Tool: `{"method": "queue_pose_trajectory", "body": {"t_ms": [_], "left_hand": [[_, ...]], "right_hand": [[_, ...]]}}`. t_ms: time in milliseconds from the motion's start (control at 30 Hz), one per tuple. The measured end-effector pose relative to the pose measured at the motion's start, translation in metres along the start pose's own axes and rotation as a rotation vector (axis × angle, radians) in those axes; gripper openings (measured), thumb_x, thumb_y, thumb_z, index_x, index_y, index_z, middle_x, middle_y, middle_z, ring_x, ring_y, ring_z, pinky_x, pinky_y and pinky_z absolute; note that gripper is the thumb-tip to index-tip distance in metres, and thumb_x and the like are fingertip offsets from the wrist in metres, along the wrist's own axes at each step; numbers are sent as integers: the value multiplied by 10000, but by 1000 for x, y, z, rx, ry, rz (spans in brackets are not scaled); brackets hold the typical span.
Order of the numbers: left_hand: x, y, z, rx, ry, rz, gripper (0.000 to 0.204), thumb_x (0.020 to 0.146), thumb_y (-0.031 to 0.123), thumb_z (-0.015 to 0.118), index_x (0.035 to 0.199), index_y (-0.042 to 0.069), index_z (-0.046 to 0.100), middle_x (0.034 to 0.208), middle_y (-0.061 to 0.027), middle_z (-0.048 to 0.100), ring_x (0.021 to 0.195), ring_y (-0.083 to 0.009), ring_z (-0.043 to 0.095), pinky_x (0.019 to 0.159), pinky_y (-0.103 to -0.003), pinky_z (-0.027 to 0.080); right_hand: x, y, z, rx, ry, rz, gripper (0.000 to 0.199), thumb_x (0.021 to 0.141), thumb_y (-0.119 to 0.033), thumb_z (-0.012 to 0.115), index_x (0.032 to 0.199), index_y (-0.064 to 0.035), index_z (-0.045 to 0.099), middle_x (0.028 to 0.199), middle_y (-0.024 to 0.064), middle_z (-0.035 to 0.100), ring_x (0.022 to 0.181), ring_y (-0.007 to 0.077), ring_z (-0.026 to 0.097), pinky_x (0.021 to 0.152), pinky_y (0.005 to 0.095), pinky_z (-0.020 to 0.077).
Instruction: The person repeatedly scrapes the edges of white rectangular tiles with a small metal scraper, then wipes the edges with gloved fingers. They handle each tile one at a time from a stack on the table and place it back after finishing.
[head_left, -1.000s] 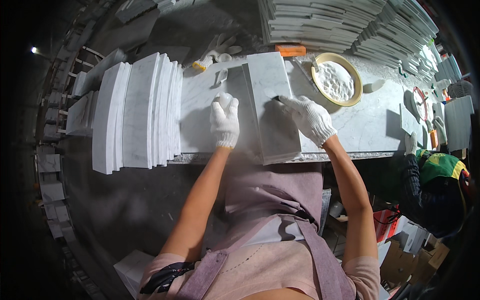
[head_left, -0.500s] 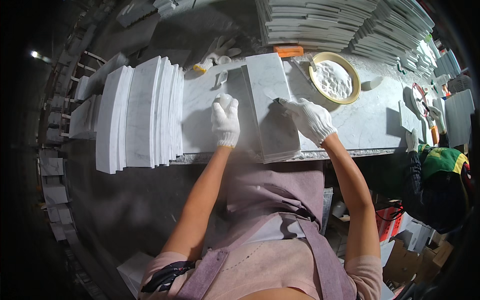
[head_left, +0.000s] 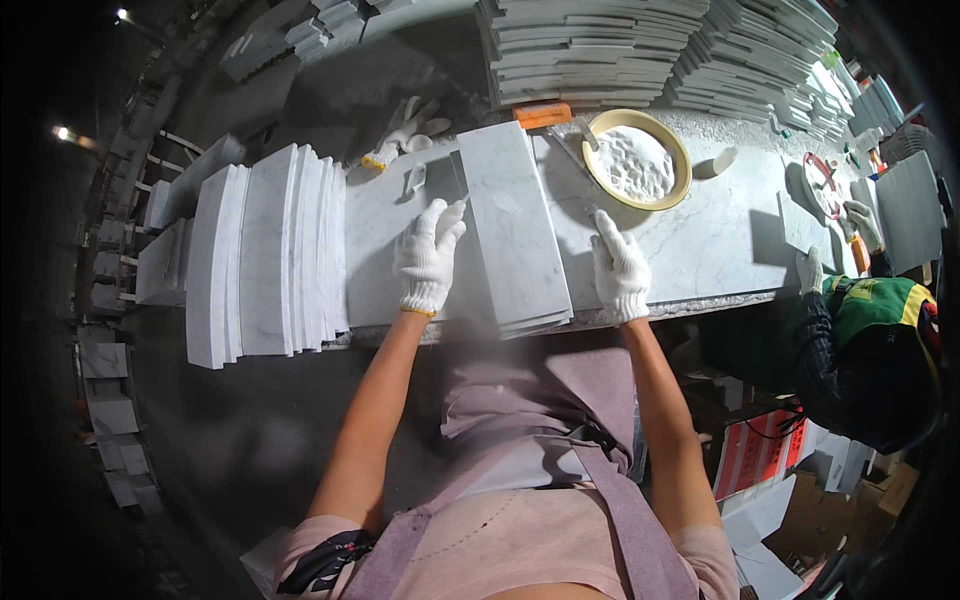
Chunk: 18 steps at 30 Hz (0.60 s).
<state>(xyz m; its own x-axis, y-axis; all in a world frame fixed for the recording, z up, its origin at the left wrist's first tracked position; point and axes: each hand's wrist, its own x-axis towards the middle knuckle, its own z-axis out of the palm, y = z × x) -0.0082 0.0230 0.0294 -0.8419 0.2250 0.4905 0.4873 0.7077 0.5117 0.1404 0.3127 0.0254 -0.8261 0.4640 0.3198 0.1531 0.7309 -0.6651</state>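
A: Start at the counter's (head_left: 700,245) left end. What's there?

B: A row of pale slabs (head_left: 268,255) standing on edge, as it was half a second ago. Past it, a loose white glove (head_left: 405,138) lies by the far edge, with a small clear piece (head_left: 416,180) just nearer.

A: And the left hand (head_left: 425,258)?

B: That's changed. It sits closer to the left long edge of the marble slab (head_left: 515,230), its fingers angled toward it. The grip is closed around a small whitish piece (head_left: 453,213) between thumb and fingers.

A: Where's the slab itself?

B: Same place: flat on top of a low stack, running from near the counter's far edge to its near edge. Its face is uncovered now, and a pale patch shows in the far half. Earlier the right hand (head_left: 621,268) was over it, with a dark tip against the stone.

A: And now?

B: That hand is off the slab, beyond its right long edge and above the counter. Its fingers point to the far edge; whether the grip holds anything, I can't make out.

A: Anything farther right?

B: An orange block (head_left: 541,114) by the far edge, then the yellow bowl (head_left: 684,165) of white powder and a whitish cup (head_left: 724,160), all unmoved.
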Motion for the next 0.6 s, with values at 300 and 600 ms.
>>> {"method": "queue_pose_trajectory", "body": {"t_ms": [300,600], "left_hand": [[24,5,-7,469,4,290,570,825,269,887,1367,263,709,1239,-23,714,1169,-278,663,1029,-485,524],[42,24,-17,493,47,463,541,764,193,877,1287,233,747,1146,-11,704,1107,-279,669,1013,-482,550]], "right_hand": [[-5,6,2,46,53,-36,483,975,-68,745,1443,-177,704,990,133,726,894,315,704,824,401,577],[-7,8,4,36,54,-28,474,983,-213,700,1449,-289,654,1015,161,716,895,359,715,790,459,574]]}}
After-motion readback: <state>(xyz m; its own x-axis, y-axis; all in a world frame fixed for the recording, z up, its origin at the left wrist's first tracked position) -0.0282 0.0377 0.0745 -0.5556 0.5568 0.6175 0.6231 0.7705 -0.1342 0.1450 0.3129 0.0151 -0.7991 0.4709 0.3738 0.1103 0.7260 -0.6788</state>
